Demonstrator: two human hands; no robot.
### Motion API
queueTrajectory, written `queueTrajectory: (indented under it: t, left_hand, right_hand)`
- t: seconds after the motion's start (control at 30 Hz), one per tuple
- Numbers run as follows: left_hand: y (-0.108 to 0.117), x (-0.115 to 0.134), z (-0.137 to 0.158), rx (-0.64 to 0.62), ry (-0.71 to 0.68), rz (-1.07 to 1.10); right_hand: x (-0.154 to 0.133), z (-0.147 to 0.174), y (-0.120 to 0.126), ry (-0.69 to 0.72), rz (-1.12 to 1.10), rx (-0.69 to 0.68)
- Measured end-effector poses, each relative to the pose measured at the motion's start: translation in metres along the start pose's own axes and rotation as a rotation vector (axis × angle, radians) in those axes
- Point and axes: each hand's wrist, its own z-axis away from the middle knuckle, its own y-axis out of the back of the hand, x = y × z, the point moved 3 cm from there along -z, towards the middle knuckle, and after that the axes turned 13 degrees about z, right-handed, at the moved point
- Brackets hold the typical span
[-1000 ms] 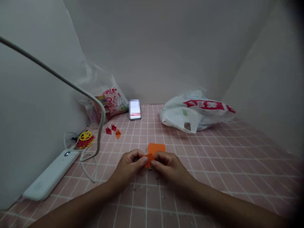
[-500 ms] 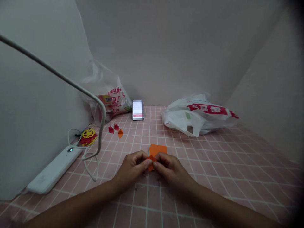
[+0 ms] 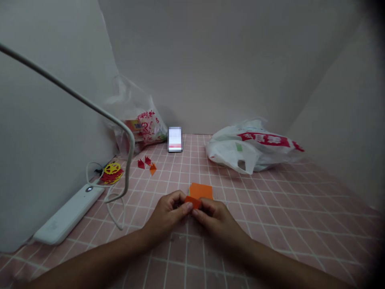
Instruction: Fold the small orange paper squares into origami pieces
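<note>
Between my two hands is a small folded piece of orange paper (image 3: 193, 201), held just above the table. My left hand (image 3: 171, 210) pinches its left side between thumb and forefinger. Its right side is pinched by my right hand (image 3: 215, 214) in the same way. Right behind the fingers lies a stack of square orange paper (image 3: 202, 190), partly covered by my hands. Farther off to the left sit small folded paper pieces: an orange one (image 3: 153, 169) and two red ones, the nearer red piece (image 3: 141, 163) beside it.
At left lie a white power strip (image 3: 70, 212) with a looped cable and red and yellow cut-out shapes (image 3: 112, 172). A thick grey-white cable (image 3: 78, 97) crosses the left foreground. Behind stand a phone (image 3: 175, 139), a clear printed bag (image 3: 150, 128) and a white plastic bag (image 3: 228, 148).
The folded orange paper has turned in my fingers: its pointed shape now shows as a flatter strip. My right fingers have shifted slightly right. The view has moved a little.
</note>
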Motion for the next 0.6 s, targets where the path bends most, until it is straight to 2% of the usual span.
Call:
queueTrajectory:
  t: [0.27,0.4,0.6]
  left_hand:
    - [0.0012,0.0012,0.0020,0.030,-0.069,-0.146]
    - [-0.0008,0.0002,-0.0003,-0.008,-0.021,-0.097]
    - [-0.0027,0.0032,-0.0018,-0.016,0.009,-0.081]
  right_hand:
    - [-0.0001,0.0052,-0.0066,0.036,-0.100,-0.053]
    - [0.0041,0.0046,-0.0040,0.065,0.001,0.015]
    - [0.0075,0.0029,-0.0039,0.074,0.009,-0.003]
